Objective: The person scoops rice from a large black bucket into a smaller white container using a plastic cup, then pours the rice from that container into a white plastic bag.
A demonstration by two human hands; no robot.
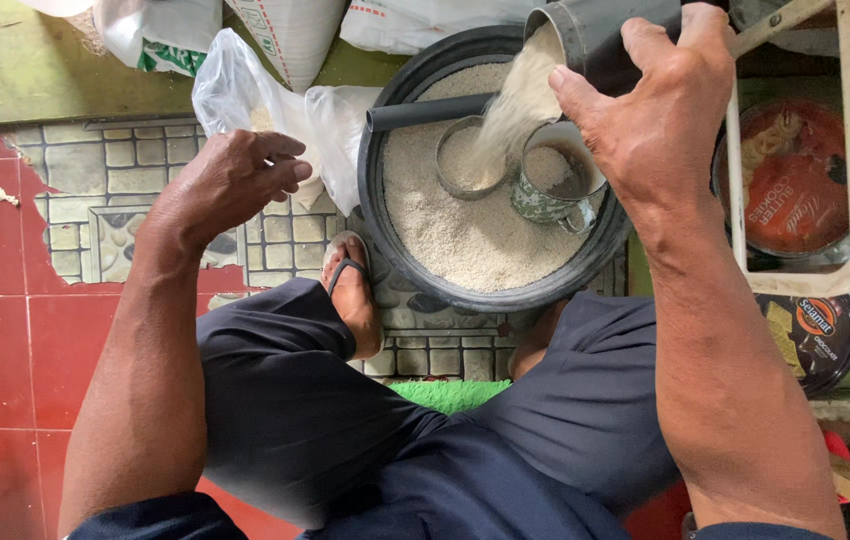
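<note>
A wide black basin (385, 215) of rice catches spillage beneath the enamel mug (555, 185) standing in it. The right hand (660, 120), fingers clasped round a tilted grey scoop (595, 35), pours rice into the mug. The left hand (230, 180), fingers loosely curled and holding nothing, hovers by a clear plastic bag (245, 95).

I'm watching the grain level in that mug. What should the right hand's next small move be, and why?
Probably tip the grey scoop back upright. The right hand is pouring grain into the mug standing in the black basin, and the mug looks partly filled, with some of the stream landing beside it.
</note>
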